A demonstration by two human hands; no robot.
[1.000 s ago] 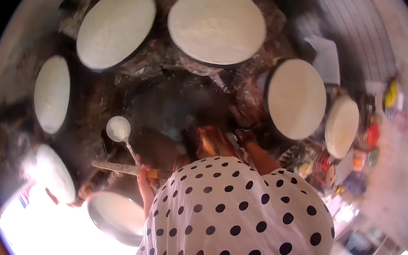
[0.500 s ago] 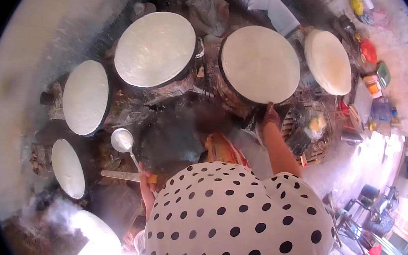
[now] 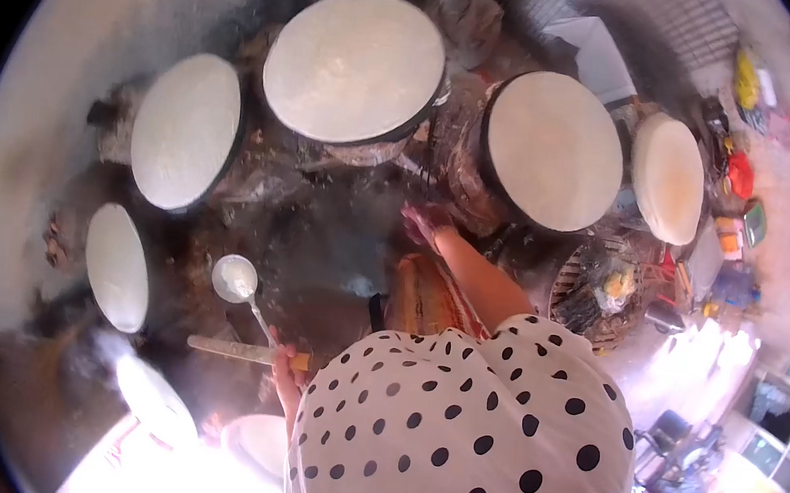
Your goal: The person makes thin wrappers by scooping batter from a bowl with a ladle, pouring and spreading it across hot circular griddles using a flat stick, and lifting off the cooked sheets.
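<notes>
My left hand (image 3: 286, 370) is closed around the handle of a ladle (image 3: 236, 278) with white batter in its bowl. The same hand grips a flat wooden spatula (image 3: 235, 351) that points left. In front of my apron, my right hand (image 3: 424, 227) hangs with fingers stretched out and somewhat blurred, nothing visible in them. It is left of and below a round griddle (image 3: 492, 165) covered by a thin pale flatbread (image 3: 556, 153). A wider white sheet of batter (image 3: 354, 67) covers the griddle at top centre.
More round white sheets, such as one at left (image 3: 186, 131) and one below it (image 3: 117, 267), lie on griddles in an arc. A stack of flatbreads (image 3: 669, 179) stands at right. Steam and glare cover the lower left. A slatted basket (image 3: 570, 275) holds a plastic bag (image 3: 618, 287).
My right hand has left the edge of the right-middle griddle and moved left towards my front. The view has turned. My left hand still holds the ladle and spatula.
</notes>
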